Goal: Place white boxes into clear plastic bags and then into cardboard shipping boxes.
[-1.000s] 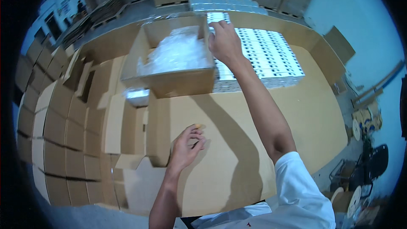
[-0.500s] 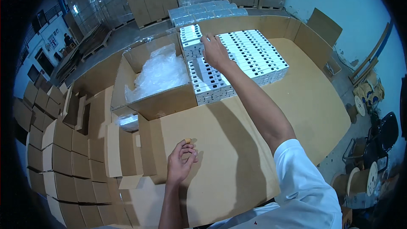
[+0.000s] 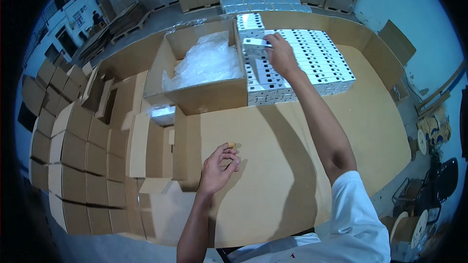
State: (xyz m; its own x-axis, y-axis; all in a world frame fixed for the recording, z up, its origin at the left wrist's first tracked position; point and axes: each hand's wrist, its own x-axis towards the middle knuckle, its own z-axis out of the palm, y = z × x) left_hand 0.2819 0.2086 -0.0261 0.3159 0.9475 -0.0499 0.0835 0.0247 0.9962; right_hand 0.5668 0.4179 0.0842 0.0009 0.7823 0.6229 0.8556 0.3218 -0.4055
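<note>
A narrow white box (image 3: 254,42) with dark square marks is pinched at one end by my right hand (image 3: 282,58). It is raised and tilted over a broad block of similar white boxes (image 3: 319,58) packed in rows. Beside it, a higher stack of the same boxes (image 3: 249,21) stands at the block's far left corner. My left hand (image 3: 218,171) hovers low over the cardboard-covered table (image 3: 263,165), fingers loosely curled and apart, holding nothing. One of its fingertips wears an orange-tan cover (image 3: 231,145).
Left of the white boxes stands an open carton (image 3: 209,98) holding clear plastic bags (image 3: 207,61). Nearer, a smaller open carton (image 3: 179,151) has a plastic-wrapped bundle (image 3: 163,115) at its far end. Many brown cartons (image 3: 75,180) are stacked at left. A raised cardboard wall (image 3: 375,56) edges the table.
My right hand has lifted one white box from the stack and drawn it slightly nearer. The view has shifted, so the scene sits farther right; my left hand keeps its curled pose.
</note>
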